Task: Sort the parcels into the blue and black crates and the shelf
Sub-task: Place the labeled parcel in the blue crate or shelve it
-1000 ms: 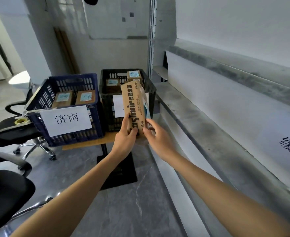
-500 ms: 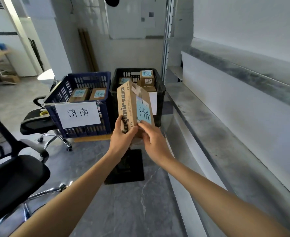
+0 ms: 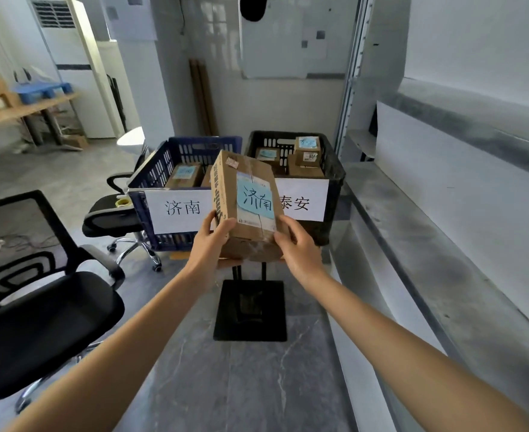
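Since half a second ago: the box [image 3: 247,169] has turned. Then its printed narrow side faced me; now its broad taped face does, and the blue note [image 3: 255,199] on it shows whole. The box has also tipped back from upright, top end away from me.

Left grip [image 3: 208,247] clasps the box's lower left corner, thumb on the front face. Right grip [image 3: 300,247] clasps the lower right edge. Box held in the air, in front of the gap between the two crates.

Writing:
- Blue note, handwritten: 济南.
- Narrow side of box: end of a brand word, "…mir"; the rest is too slanted to read.
- Blue crate [image 3: 163,169], 11 o'clock from the box, white sign [image 3: 179,208]: 济南. Labelled parcels [image 3: 183,174] inside.
- Black crate [image 3: 331,169], 1 o'clock, paper sign [image 3: 300,202]: 泰安, partly behind the box. It also holds small labelled cartons [image 3: 307,148], labels too small to read.

Shelf [image 3: 428,244] runs along 3 o'clock.
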